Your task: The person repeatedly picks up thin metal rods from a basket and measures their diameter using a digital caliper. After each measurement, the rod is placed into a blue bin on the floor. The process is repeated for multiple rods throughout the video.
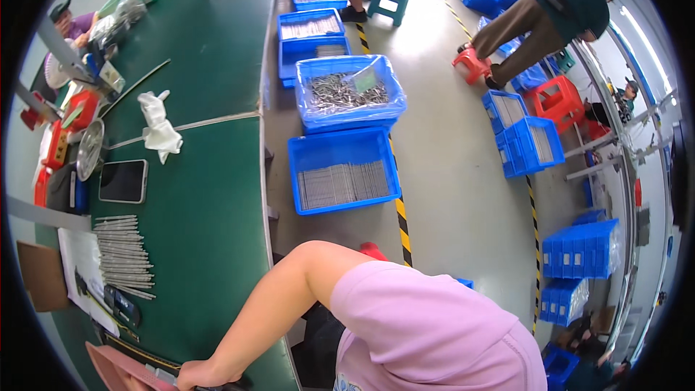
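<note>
1. Under and ahead of the left hand (199, 375) I see a long green workbench (210, 203) running away from me, its right edge bordering a grey floor marked with a yellow-and-black striped line (400, 221).
2. To the right of that hand, on the floor, stands a row of blue crates (342, 168) holding grey metal parts; the next one up is lined with clear plastic. More blue crates are stacked at the far right, and other people sit or bend at stools well beyond.
3. The left hand sits at the bottom edge of the view, fingers curled down over the near end of the bench beside a pink tray (119, 369). It touches something dark there, but I cannot tell what it is or whether it is pinched.
4. The right hand is out of view; only a pink-sleeved shoulder fills the lower right.
5. Ahead and left of the left hand lies a stack of metal rods (124, 255), nearest thing to it. Their long axes run left to right across the bench, laid side by side in a column.
6. Further ahead lie a dark phone (123, 181) and crumpled white gloves (159, 129).
</note>
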### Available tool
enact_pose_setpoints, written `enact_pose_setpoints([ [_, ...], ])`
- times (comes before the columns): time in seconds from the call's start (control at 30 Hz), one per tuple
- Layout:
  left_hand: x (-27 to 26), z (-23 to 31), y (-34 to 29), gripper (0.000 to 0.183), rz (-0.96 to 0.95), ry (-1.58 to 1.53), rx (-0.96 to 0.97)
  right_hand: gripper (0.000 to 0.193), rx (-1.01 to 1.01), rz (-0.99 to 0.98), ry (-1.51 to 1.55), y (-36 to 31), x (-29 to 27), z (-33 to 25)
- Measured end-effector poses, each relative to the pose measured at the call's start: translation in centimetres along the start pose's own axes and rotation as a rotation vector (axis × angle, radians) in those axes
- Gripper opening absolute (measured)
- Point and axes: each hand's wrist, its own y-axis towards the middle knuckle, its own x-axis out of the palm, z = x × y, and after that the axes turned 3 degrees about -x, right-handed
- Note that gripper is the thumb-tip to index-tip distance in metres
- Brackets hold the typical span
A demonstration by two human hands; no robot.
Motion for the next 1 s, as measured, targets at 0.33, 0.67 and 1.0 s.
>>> enact_pose_setpoints([
  [0.33, 2.4, 2.2, -4.8, 0.059, -0.029, -0.273, -0.032, 0.021, -0.013, -0.006, -0.052, 0.5, -0.1, 0.0],
  [0.67, 4.3, -2.5, -4.0, 0.055, -0.022, -0.467, 0.119, 0.020, -0.020, -0.029, 0.019, 0.7, 0.0, 0.1],
  [1.0, 5.7, -4.0, -2.5, 0.051, -0.051, -0.529, 0.198, 0.018, -0.349, -0.106, -0.596, 0.7, 0.0, -1.2],
])
